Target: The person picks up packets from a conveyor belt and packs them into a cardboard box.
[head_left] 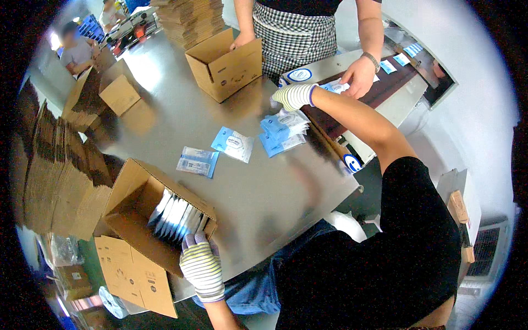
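Note:
My left hand, in a striped knit glove, reaches over the near rim of an open cardboard box. Its fingers look stretched out against the end of a row of upright white-and-blue packets inside; the thumb is hidden. My right hand, gloved alike, is held out over the table just above a loose pile of packets. Its fingers point left, and their tips and underside are too hidden to show a grip. Two single packets, one blue-and-white and one turned over, lie between pile and box.
Across the metal table, a co-worker's hand handles a packet on the dark conveyor belt; the other holds an open carton. Flattened cardboard stacks stand at left. The box's flap overhangs the near edge.

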Demonstrator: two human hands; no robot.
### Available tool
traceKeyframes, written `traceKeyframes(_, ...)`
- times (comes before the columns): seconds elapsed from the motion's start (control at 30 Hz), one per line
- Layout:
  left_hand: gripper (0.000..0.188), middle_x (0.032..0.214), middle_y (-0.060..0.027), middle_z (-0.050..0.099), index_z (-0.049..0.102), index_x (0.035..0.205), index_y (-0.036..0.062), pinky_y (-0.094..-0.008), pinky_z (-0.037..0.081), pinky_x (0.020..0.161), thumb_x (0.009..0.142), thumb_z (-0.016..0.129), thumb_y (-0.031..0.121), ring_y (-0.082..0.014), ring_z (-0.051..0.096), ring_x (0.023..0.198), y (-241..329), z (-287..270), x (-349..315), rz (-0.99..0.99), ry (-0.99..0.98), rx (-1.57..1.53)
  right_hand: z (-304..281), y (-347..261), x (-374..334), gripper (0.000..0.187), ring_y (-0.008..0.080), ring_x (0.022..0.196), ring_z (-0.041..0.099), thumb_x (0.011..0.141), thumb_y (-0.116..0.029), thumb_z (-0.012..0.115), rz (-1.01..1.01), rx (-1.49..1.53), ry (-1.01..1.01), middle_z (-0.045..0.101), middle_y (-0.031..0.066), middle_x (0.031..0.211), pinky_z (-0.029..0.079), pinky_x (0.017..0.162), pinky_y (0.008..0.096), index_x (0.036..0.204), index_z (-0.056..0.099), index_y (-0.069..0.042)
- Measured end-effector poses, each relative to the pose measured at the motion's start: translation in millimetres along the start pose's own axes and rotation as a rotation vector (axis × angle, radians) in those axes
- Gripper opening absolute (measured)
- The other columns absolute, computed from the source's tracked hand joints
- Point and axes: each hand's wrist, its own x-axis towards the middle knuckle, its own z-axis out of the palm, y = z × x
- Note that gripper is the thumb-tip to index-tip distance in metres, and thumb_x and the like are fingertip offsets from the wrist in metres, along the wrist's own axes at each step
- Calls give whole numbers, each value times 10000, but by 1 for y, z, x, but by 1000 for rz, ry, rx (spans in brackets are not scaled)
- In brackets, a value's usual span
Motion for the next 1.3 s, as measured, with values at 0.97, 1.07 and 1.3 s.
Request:
traceKeyframes(0.97, 177, 918, -119, 623, 571, 893, 79, -343, 497, 603, 768, 557, 204, -252, 621, 808, 9, -5, 0, 30, 39, 41, 40, -234, -68, 497, 264, 1042, 573, 832, -219, 564, -299, 180, -85, 608, 147, 1098, 455, 883, 418, 1285, 442, -58)
traceKeyframes(1.07, 192, 913, -104, 605, 560, 913, 67, -341, 490, 585, 776, 536, 199, -243, 613, 799, 8, -5, -3, 15, 47, 40, -22, -232, -48, 489, 237, 1068, 563, 829, -233, 603, -427, 251, 208, 600, 135, 1143, 454, 908, 402, 1274, 461, -88)
traceKeyframes(1.3, 279, 1047, -161, 608, 549, 1032, 51, -355, 492, 590, 795, 504, 193, -281, 619, 896, 30, -8, -8, 77, -190, 33, -116, -349, 25, 342, 296, 667, 637, 735, -338, 655, -662, 90, 712, 640, 133, 730, 493, 582, 432, 909, 599, -49)
